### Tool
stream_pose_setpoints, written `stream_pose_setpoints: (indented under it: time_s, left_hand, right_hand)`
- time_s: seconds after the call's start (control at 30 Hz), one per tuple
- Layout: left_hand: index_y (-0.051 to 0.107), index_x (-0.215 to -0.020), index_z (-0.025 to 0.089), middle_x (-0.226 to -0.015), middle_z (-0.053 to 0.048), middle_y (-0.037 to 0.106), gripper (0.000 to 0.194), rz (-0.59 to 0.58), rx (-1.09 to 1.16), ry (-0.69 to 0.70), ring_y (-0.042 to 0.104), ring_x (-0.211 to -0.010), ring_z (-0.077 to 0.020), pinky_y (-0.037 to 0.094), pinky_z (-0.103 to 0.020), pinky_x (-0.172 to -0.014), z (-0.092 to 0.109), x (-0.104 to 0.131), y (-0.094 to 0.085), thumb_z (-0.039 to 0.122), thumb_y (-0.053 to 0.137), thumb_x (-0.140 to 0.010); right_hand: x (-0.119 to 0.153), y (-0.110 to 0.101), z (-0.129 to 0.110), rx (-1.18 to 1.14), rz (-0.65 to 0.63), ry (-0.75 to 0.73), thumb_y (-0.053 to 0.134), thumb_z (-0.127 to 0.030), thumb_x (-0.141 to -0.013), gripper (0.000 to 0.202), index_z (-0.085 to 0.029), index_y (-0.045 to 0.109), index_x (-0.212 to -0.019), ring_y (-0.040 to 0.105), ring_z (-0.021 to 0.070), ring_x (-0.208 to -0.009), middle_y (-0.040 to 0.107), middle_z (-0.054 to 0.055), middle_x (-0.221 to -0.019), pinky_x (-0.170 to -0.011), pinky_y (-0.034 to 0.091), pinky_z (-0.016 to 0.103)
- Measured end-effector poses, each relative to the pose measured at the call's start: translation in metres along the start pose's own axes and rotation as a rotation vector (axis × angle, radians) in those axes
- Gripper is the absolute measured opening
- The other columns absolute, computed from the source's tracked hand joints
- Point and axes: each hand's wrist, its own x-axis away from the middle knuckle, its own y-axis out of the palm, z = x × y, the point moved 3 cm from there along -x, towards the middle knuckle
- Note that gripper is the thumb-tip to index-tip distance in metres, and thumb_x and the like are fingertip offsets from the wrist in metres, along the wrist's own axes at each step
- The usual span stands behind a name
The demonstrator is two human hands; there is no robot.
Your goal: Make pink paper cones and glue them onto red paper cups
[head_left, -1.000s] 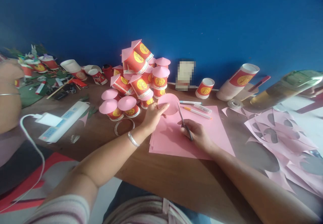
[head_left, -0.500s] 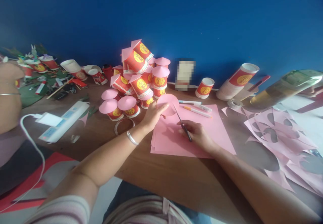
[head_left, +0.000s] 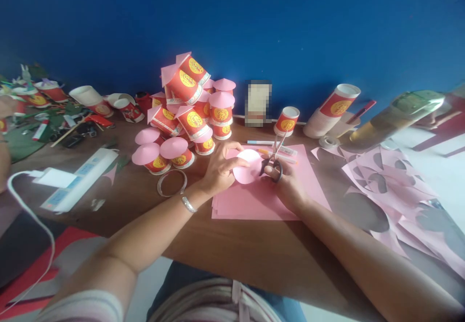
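A round pink paper disc [head_left: 248, 172] is pinched in my left hand [head_left: 221, 169], above a stack of pink sheets [head_left: 305, 191]. Black-handled scissors [head_left: 276, 160] are in my right hand [head_left: 288, 181], just right of the disc, with their blades pointing up and away and slightly apart. Two pens lie on the sheets behind my hands, one blue and white [head_left: 259, 143], one orange and white [head_left: 285, 156]. Left of my left hand, red paper cups with pink cone tops [head_left: 191, 123] are piled up.
A bare red cup [head_left: 286, 121] stands behind the sheets. Cut pink scraps [head_left: 392, 176], a tape roll [head_left: 329, 142], stacked cups [head_left: 339, 101] and a bottle [head_left: 399, 114] are at the right. At the left lie a power strip [head_left: 80, 181] and a bangle [head_left: 172, 183].
Both hands stay near each other; the disc has come lower and nearer me. The scissors have swung from lying across the disc's edge to pointing upward, away from it. The view has shifted slightly.
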Motion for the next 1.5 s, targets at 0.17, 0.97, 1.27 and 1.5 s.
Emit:
stream_pose_setpoints:
  time_s: [0.17,0.97,1.27,1.5]
  left_hand:
    - [0.075,-0.102,0.028,-0.114,-0.008,0.062,0.015,0.001,0.108,-0.119,0.061,-0.110,-0.0220,0.053,-0.041,-0.095,-0.001,0.002,0.006,0.022,0.068,-0.090]
    - [0.075,-0.089,0.013,-0.081,-0.004,0.070,0.030,-0.241,0.626,-0.792,0.062,-0.077,-0.0179,0.049,-0.027,-0.070,-0.005,0.005,0.019,0.043,0.074,-0.084]
    - [0.072,-0.088,0.015,-0.073,-0.002,0.067,0.033,0.059,0.748,-0.940,0.061,-0.064,-0.0147,0.048,-0.025,-0.056,-0.021,0.003,0.011,0.045,0.079,-0.077]
    - [0.070,-0.082,0.016,-0.070,0.001,0.063,0.031,0.126,0.714,-0.889,0.056,-0.060,-0.0115,0.047,-0.022,-0.053,-0.035,0.002,0.007,0.044,0.080,-0.075]
  right_hand:
    - [-0.001,-0.001,0.002,0.022,0.026,-0.027,0.087,-0.043,-0.067,0.046,-0.023,0.062,-0.101,0.055,0.0117,-0.063,0.057,-0.005,-0.076,-0.061,0.045,0.027]
    - [-0.001,-0.003,-0.001,0.174,0.103,-0.093,0.086,-0.045,-0.068,0.052,-0.022,0.060,-0.107,0.057,0.0131,-0.064,0.063,-0.004,-0.075,-0.062,0.047,0.029]
    - [-0.002,-0.006,-0.013,0.375,0.053,-0.122,0.073,-0.043,-0.080,0.040,-0.020,0.071,-0.113,0.061,0.0166,-0.072,0.068,0.001,-0.079,-0.066,0.050,0.031]
    - [-0.006,-0.009,-0.021,0.695,-0.071,-0.169,0.065,-0.032,-0.084,0.032,-0.022,0.079,-0.111,0.069,0.0231,-0.079,0.078,0.007,-0.087,-0.068,0.056,0.034]
